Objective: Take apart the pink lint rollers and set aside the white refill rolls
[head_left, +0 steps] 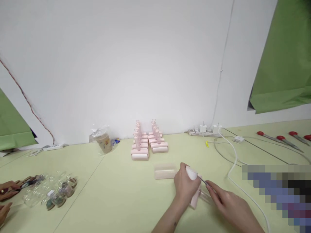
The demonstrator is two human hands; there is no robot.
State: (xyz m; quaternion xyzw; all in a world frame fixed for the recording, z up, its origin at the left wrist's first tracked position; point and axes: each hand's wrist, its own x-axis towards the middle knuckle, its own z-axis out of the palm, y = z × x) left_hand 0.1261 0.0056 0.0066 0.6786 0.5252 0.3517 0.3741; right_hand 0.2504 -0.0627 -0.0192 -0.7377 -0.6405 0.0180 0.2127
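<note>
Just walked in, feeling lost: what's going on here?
The person's left hand grips a white roll; the right hand holds a thin tool at or near its end. A pink part lies below, a clear case to the left. Pink rollers sit in two rows by the wall. Another person's hands are at far left, beside small jars.

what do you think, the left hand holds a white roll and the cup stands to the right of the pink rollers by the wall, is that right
Not quite: the cup stands to the left of the pink rollers by the wall, as the head view shows. The left hand does hold a white roll.
</note>
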